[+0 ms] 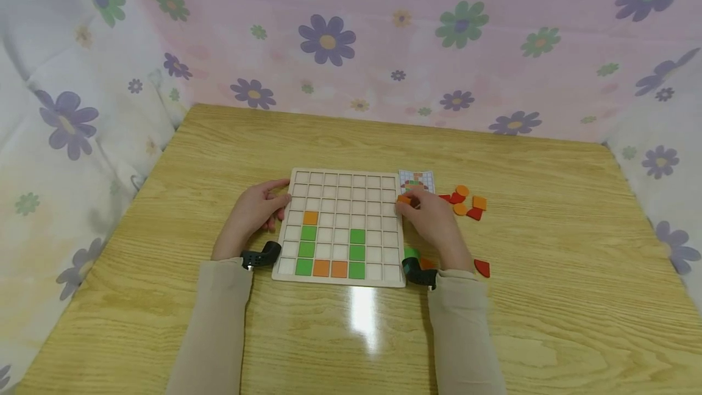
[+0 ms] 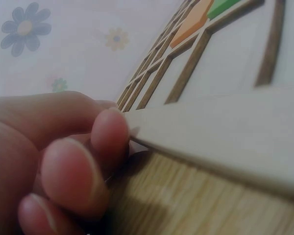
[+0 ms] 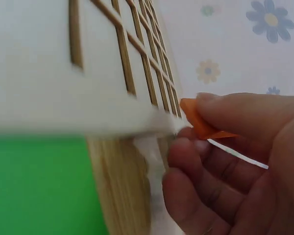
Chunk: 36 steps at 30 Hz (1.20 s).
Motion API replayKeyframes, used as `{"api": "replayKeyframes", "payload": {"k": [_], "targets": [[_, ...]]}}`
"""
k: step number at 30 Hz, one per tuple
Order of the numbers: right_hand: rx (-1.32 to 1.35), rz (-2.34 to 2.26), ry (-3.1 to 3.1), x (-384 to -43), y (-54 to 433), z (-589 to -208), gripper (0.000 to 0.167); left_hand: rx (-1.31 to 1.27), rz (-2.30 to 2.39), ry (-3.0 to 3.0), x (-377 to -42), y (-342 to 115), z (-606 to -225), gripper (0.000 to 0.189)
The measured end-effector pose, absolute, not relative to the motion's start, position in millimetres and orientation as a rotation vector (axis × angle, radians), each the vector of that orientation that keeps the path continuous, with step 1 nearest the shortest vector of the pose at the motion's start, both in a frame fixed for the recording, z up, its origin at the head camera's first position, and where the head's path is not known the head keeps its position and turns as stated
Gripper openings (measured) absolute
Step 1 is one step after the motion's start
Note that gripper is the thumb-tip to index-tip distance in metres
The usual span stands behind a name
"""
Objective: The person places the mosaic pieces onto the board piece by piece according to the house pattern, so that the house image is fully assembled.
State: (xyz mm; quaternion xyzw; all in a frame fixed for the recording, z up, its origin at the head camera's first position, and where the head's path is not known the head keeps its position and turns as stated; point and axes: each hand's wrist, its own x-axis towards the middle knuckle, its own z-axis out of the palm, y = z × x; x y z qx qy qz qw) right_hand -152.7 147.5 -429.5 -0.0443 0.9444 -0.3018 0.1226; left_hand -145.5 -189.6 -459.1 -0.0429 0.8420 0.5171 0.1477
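Observation:
A pale wooden grid board (image 1: 340, 283) lies on the table, with several green tiles (image 1: 358, 253) and orange tiles (image 1: 321, 268) in its cells. At its left edge, my left hand (image 1: 255, 209) holds the rim between thumb and curled fingers; the left wrist view shows the fingertips (image 2: 111, 128) right at the wood. My right hand (image 1: 433, 215) pinches an orange square tile (image 3: 198, 120) between thumb and fingers, just beside the board's right edge. A printed pattern card (image 1: 428, 179) lies past that hand, partly covered by it.
Loose orange and red pieces (image 1: 475, 214) lie right of my right hand, with a red quarter-round piece (image 1: 482, 268) nearer me. A green piece (image 1: 411, 253) sits by the right wrist, partly hidden. A flowered cloth (image 1: 378, 78) hangs behind the wooden table (image 1: 548, 230).

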Motion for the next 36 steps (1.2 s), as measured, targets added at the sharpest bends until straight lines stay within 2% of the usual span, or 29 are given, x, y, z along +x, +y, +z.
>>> {"api": "replayKeyframes", "payload": {"k": [8,17,28,36], "targets": [[-0.189,-0.929,2.712,-152,124,-433,0.03,-0.123,1.489,2.419,-147,-189,-459,0.048],[-0.234,-0.99,2.663,-150,107,-431,0.032,-0.126,1.497,2.412,-146,-189,-458,0.047],[-0.259,-1.095,2.624,-144,86,-430,0.018,-0.114,1.511,2.407,-145,-189,-459,0.048],[-0.377,-1.059,2.613,-141,68,-432,0.028,-0.117,1.5,2.421,-146,-189,-460,0.047]]}}
